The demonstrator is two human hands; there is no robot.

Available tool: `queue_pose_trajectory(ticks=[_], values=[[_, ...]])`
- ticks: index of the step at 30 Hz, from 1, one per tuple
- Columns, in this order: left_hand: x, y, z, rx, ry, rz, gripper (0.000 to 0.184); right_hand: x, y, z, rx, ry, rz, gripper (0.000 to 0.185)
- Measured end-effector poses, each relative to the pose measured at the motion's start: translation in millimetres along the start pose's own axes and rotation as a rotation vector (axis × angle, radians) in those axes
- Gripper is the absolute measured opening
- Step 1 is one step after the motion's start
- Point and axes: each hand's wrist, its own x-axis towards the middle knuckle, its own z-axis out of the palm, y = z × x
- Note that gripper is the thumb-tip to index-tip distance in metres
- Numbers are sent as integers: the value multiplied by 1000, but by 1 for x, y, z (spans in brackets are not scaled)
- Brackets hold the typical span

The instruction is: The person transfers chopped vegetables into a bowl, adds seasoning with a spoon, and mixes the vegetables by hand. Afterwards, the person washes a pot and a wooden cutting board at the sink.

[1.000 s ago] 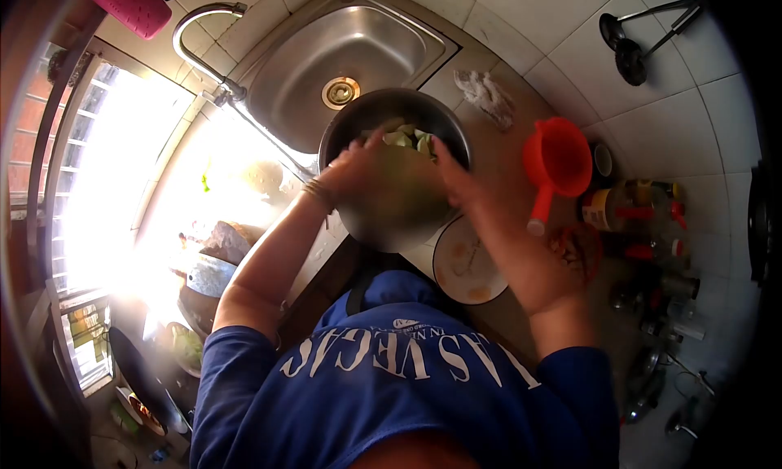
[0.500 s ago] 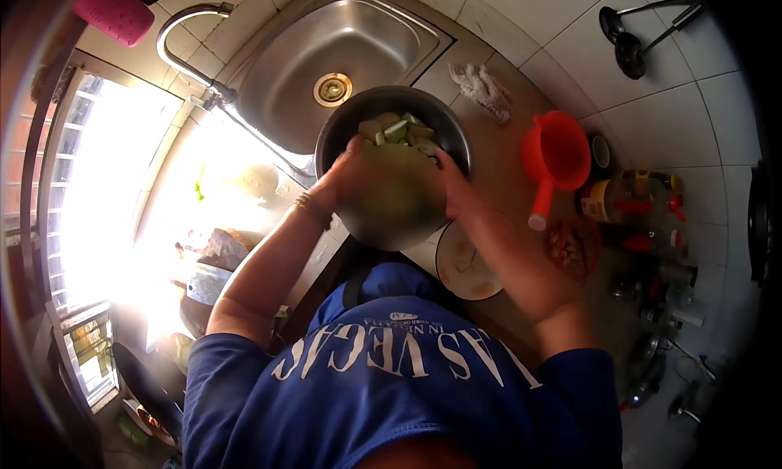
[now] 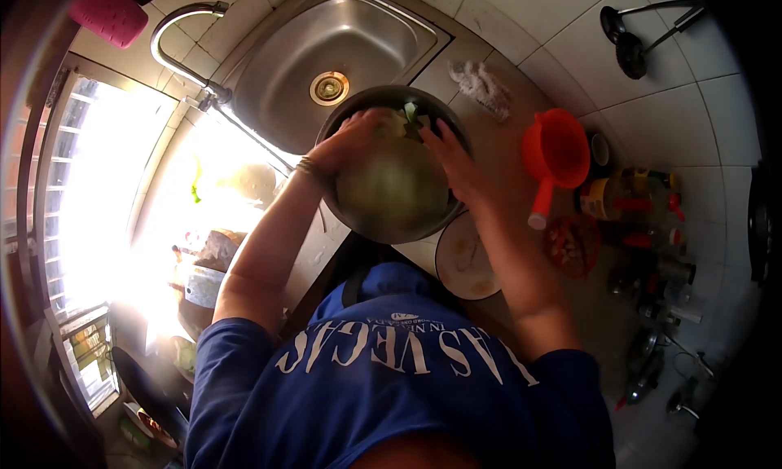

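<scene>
A dark metal pot [image 3: 461,131] stands at the sink's near edge with cut pale-green vegetable pieces [image 3: 413,127] in it. A round blur hides the middle of the pot. My left hand [image 3: 358,139] reaches in over its left side, fingers stretched across the pieces and slightly smeared. On the right side, my right hand [image 3: 450,159] is inside the rim with its fingers apart, touching or close to the pieces. No piece is plainly gripped in either hand.
Behind the pot is a steel sink [image 3: 277,86] with a faucet [image 3: 167,49]. A white cloth [image 3: 481,88], a red dipper [image 3: 558,151] and several bottles [image 3: 627,198] are to the right. A pale plate [image 3: 464,261] lies below the pot, and a red basket [image 3: 572,245] farther right.
My hands have moved from the pot's sides farther in among the vegetable pieces. The left hand now covers pieces that showed before. The pot has stayed nearly in place.
</scene>
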Motion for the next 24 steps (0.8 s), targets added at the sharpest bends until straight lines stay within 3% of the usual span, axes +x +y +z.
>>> queue_pose_trajectory(ticks=[1, 3, 4, 8, 9, 11, 12, 13, 15, 16, 19, 20, 21, 22, 24], values=[[7, 2, 13, 0, -2, 1, 66, 26, 19, -4, 2, 2, 0, 70], [20, 16, 35, -134, 78, -203, 64, 54, 34, 2, -70, 2, -167, 59], [20, 17, 37, -171, 95, -127, 57, 49, 33, 3, -57, -59, -231, 51], [17, 13, 30, -344, 161, -49, 40, 22, 10, 9, -23, -110, -255, 47], [9, 14, 19, -345, 158, -55, 40, 3, -5, 8, -139, -143, -300, 49], [-12, 17, -6, -301, -30, 147, 36, -22, -15, 3, -258, -185, -347, 51], [-22, 18, -13, -92, -86, 190, 54, -31, -15, 1, -285, -174, -195, 55], [-33, 21, -11, -91, -85, 187, 54, -36, -14, 0, -309, -161, -41, 60], [-55, 29, -3, 226, -73, -168, 84, -23, 11, 5, -138, -60, 3, 63], [-56, 27, 11, 184, -133, -228, 108, -13, 28, 9, 30, 41, 47, 66], [-55, 32, 44, 305, -12, -234, 107, 18, 67, 25, 14, 169, -143, 60], [-50, 24, 46, 304, -13, -236, 107, 26, 72, 28, 147, 182, -167, 52], [-43, 13, 45, 122, 22, -173, 102, 23, 69, 28, 147, 184, -159, 52], [-40, 9, 42, -60, 62, -107, 98, 15, 58, 27, 240, 49, -164, 52], [-48, 11, 26, -67, 1, -32, 94, 2, 39, 21, 250, -146, -201, 56]])
